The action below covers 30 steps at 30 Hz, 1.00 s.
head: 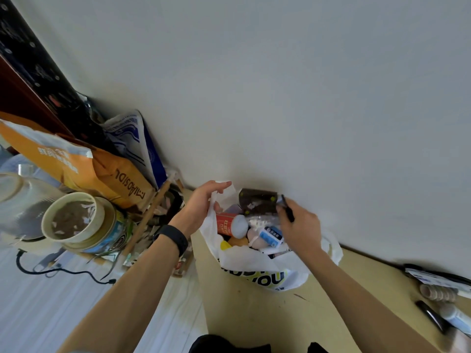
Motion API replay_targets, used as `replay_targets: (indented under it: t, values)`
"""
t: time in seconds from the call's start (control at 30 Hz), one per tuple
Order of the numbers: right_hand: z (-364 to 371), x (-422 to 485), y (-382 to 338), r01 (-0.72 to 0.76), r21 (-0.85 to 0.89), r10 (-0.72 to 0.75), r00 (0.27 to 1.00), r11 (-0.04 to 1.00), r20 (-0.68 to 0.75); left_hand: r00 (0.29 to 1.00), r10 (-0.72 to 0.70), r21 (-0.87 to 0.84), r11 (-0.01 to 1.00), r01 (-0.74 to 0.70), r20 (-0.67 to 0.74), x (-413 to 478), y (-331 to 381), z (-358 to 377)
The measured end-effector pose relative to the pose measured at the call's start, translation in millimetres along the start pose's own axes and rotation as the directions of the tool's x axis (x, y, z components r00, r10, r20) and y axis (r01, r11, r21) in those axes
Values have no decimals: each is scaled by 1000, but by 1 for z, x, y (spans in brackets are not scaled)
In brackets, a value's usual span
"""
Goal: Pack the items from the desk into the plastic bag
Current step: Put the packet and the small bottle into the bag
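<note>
Our left hand [201, 205] pinches the plastic bag [254, 263] rim on the worktop [254, 314] — our right hand [298, 228] grips a black pen [288, 208] over it.

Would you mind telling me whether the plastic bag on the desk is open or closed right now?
Open: the left hand pulls up the rim of the plastic bag, and packed items show inside.

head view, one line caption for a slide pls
Left hand holds the plastic bag open while right hand lowers a black pen inside.
</note>
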State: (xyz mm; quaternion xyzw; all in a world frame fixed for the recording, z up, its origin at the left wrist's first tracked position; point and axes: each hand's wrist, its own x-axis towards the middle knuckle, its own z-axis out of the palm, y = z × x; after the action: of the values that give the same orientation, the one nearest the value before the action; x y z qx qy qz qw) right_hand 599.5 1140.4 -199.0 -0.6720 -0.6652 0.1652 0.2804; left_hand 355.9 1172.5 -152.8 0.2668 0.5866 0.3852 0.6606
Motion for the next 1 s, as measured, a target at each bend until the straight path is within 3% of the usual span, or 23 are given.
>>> replay_targets:
  t: [0.07,0.17,0.27,0.37,0.63,0.73,0.8,0.9,1.0]
  values:
    - [-2,14,7,-3,-67,1,999,998,-39,1000,-7,6,1000,7,10,0,-1,-4]
    - [-1,17,9,180,-199,-184,983,963,-1,999,-17,37,999,15,37,-3,-2,-2]
    - [3,-4,0,446,-262,-441,894,856,84,1000,5,3,1000,-5,30,-3,-3,8]
    - [8,-33,-2,554,-261,-544,831,791,116,1000,17,-43,999,-16,24,-2,0,19]
    - [10,-25,-8,423,-62,-420,906,904,55,997,51,33,998,-54,64,-1,-8,16]
    - [22,-5,-28,407,-77,-404,913,910,54,996,31,66,997,-37,87,-3,-12,13]
    - [41,4,-34,409,-179,-377,907,895,189,995,6,108,994,-17,98,-5,-14,10]
    - [62,13,-32,346,-331,-180,878,878,443,996,-15,111,994,6,86,-13,-15,5]
    - [63,24,-24,263,-316,-63,850,912,524,999,6,160,987,-13,49,-17,-17,-2]
